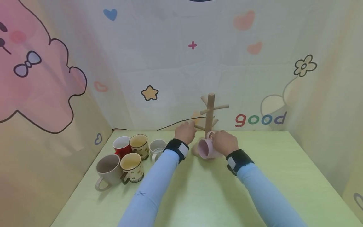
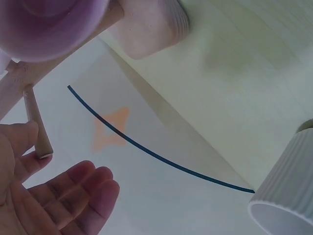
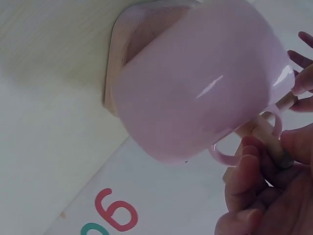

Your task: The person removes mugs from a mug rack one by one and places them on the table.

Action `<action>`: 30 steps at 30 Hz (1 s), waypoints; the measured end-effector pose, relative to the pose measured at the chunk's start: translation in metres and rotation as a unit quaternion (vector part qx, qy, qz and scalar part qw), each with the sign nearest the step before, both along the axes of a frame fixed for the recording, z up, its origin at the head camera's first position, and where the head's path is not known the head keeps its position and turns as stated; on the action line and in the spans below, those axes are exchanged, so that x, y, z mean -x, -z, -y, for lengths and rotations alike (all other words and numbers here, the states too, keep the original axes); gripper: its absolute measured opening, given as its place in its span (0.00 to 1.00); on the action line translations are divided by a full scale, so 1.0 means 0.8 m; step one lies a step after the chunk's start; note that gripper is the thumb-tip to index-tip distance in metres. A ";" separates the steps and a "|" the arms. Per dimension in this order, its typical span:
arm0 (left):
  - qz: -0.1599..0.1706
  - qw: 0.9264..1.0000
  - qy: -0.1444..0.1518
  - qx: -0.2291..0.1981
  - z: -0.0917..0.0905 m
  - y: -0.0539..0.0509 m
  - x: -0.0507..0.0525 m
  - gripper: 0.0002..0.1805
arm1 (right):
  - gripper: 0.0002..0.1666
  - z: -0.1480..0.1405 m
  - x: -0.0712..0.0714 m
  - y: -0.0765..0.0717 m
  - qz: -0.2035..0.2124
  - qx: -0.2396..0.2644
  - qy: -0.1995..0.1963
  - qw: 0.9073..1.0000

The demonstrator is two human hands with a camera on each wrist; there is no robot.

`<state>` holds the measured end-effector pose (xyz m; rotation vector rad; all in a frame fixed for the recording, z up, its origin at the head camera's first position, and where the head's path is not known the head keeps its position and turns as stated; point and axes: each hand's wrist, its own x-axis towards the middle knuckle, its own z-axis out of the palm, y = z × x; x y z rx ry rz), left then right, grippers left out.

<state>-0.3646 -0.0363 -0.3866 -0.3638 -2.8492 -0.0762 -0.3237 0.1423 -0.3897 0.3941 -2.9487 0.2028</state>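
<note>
A wooden mug tree (image 1: 210, 118) with several pegs stands near the back of the table. My right hand (image 1: 226, 142) pinches the handle of a pink mug (image 3: 195, 88). The mug lies sideways against the lower part of the post, its mouth facing left in the head view. In the right wrist view a peg (image 3: 273, 142) runs through the handle, partly covered by my fingers. On the tree's left side my left hand (image 1: 185, 133) pinches the tip of another peg (image 2: 38, 120) between thumb and forefinger, with the other fingers extended.
Several mugs stand at the left of the table (image 1: 198, 201): a red one (image 1: 121, 151), two cream patterned ones (image 1: 143, 150) (image 1: 135, 171), a white one (image 1: 158, 147) near my left forearm, and a big grey-beige one (image 1: 112, 173). A printed curtain (image 1: 170, 63) hangs behind.
</note>
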 end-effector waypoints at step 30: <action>0.002 0.999 0.017 -0.047 0.003 0.006 -0.016 0.10 | 0.26 -0.037 -0.008 0.019 -0.030 0.133 0.053 0.989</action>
